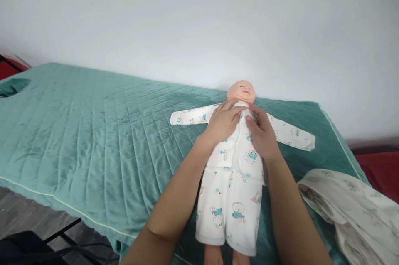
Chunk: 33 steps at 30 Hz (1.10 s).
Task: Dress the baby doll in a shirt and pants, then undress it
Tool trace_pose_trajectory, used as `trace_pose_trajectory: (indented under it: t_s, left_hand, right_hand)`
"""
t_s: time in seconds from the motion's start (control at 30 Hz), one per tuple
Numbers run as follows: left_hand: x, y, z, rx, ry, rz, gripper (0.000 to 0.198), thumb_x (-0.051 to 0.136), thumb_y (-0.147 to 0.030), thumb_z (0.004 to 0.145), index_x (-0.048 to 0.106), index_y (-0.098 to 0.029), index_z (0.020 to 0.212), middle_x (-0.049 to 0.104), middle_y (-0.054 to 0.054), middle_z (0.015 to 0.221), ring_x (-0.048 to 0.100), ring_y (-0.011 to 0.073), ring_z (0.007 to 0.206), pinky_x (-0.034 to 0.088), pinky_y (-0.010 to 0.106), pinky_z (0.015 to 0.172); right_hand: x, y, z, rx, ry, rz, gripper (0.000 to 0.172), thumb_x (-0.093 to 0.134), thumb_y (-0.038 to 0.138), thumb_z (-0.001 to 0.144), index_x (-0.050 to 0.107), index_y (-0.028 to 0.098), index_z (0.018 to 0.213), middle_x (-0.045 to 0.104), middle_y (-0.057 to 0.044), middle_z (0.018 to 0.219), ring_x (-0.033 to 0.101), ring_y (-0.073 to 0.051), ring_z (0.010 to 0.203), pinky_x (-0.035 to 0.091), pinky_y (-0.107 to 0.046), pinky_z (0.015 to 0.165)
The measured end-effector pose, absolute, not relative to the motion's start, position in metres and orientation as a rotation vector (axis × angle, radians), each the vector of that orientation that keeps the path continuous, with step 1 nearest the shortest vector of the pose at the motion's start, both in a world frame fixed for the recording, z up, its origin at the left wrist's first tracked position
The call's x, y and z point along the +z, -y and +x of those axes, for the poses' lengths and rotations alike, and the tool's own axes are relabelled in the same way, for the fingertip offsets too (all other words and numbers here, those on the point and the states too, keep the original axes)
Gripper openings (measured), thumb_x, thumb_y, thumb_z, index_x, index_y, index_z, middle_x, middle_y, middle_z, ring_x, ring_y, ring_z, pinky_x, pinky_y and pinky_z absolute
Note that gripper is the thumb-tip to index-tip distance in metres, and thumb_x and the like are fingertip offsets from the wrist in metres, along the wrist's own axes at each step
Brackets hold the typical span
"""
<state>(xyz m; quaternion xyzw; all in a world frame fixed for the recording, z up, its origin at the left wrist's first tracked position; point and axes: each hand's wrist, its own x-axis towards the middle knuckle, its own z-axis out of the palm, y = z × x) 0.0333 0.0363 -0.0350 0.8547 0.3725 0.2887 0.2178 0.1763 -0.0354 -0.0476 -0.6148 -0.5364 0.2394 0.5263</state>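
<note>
A baby doll (241, 90) lies on its back, dressed in a white printed long-sleeved top (238, 144) and matching pants (227, 211). Its sleeves spread out to both sides, and bare feet show below the pants. My left hand (225, 121) rests on the doll's chest beside the collar, fingers stretched toward the front opening. On the other side of the opening, my right hand (262, 130) touches the top, thumb and forefinger apart near the neck. Whether any fabric is pinched under the fingertips is hard to see. A button shows lower on the front.
A quilted green cover (109, 140) with a hole at its far left lies over the bed. Crumpled white printed cloth (352, 202) is at the right edge. A pale wall (187, 24) stands behind. Dark floor and a black object (25, 248) are at lower left.
</note>
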Motion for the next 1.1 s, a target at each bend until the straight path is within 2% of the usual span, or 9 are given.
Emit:
trace_pose_trajectory:
  t_s: [0.07,0.17,0.27,0.4,0.53,0.67,1.1]
  left_hand:
    - [-0.035,-0.036,0.033,0.800,-1.031,2.370,0.041,0.034,-0.028,0.102,0.063,-0.033,0.130,0.049,0.000,0.153,0.043,0.0223,0.142,0.037,0.045,0.119]
    - [-0.035,-0.036,0.034,0.835,-0.996,2.350,0.040,0.034,-0.027,0.102,0.065,-0.032,0.127,0.050,-0.001,0.152,0.042,0.0209,0.143,0.036,0.044,0.120]
    - [-0.035,-0.037,0.036,0.908,-0.969,2.273,0.038,0.038,-0.025,0.101,0.064,-0.030,0.129,0.055,0.000,0.148,0.046,0.0193,0.141,0.035,0.041,0.121]
    - [-0.036,-0.038,0.037,0.953,-0.984,2.199,0.038,0.045,-0.027,0.099,0.062,-0.027,0.132,0.058,0.001,0.146,0.049,0.0195,0.138,0.036,0.040,0.121]
    - [-0.036,-0.039,0.036,0.937,-0.989,2.220,0.037,0.041,-0.028,0.100,0.064,-0.026,0.130,0.057,0.002,0.147,0.048,0.0191,0.139,0.035,0.039,0.121]
    - [-0.036,-0.038,0.035,0.931,-0.995,2.225,0.038,0.040,-0.028,0.101,0.063,-0.025,0.131,0.056,0.003,0.147,0.048,0.0194,0.139,0.036,0.038,0.121]
    - [-0.037,-0.039,0.036,0.909,-1.012,2.233,0.037,0.039,-0.027,0.101,0.063,-0.026,0.130,0.055,0.002,0.148,0.046,0.0188,0.140,0.034,0.038,0.122]
  right_hand:
    - [-0.048,0.035,0.178,0.557,1.315,-1.489,0.047,0.053,0.046,0.094,0.054,0.028,0.138,0.054,-0.007,0.145,0.054,-0.026,0.126,0.043,-0.049,0.109]
    - [-0.049,0.034,0.181,0.509,1.404,-1.491,0.050,0.050,0.043,0.095,0.050,0.028,0.143,0.047,-0.006,0.153,0.040,-0.026,0.142,0.031,-0.052,0.120]
    - [-0.052,0.032,0.185,0.482,1.487,-1.454,0.050,0.047,0.040,0.097,0.049,0.029,0.145,0.044,-0.004,0.156,0.035,-0.025,0.147,0.025,-0.052,0.123]
    - [-0.053,0.031,0.185,0.450,1.497,-1.457,0.048,0.048,0.041,0.097,0.051,0.030,0.143,0.046,-0.004,0.154,0.038,-0.025,0.145,0.029,-0.052,0.122]
    - [-0.051,0.032,0.183,0.390,1.513,-1.444,0.045,0.048,0.039,0.097,0.053,0.030,0.141,0.050,-0.004,0.151,0.043,-0.025,0.141,0.032,-0.051,0.120]
    - [-0.046,0.033,0.181,0.335,1.575,-1.425,0.042,0.044,0.035,0.099,0.056,0.031,0.139,0.051,-0.003,0.150,0.042,-0.023,0.142,0.030,-0.050,0.121]
    - [-0.038,0.037,0.172,0.228,1.547,-1.650,0.046,0.040,0.047,0.100,0.064,0.027,0.134,0.054,-0.007,0.147,0.044,-0.030,0.140,0.034,-0.057,0.118]
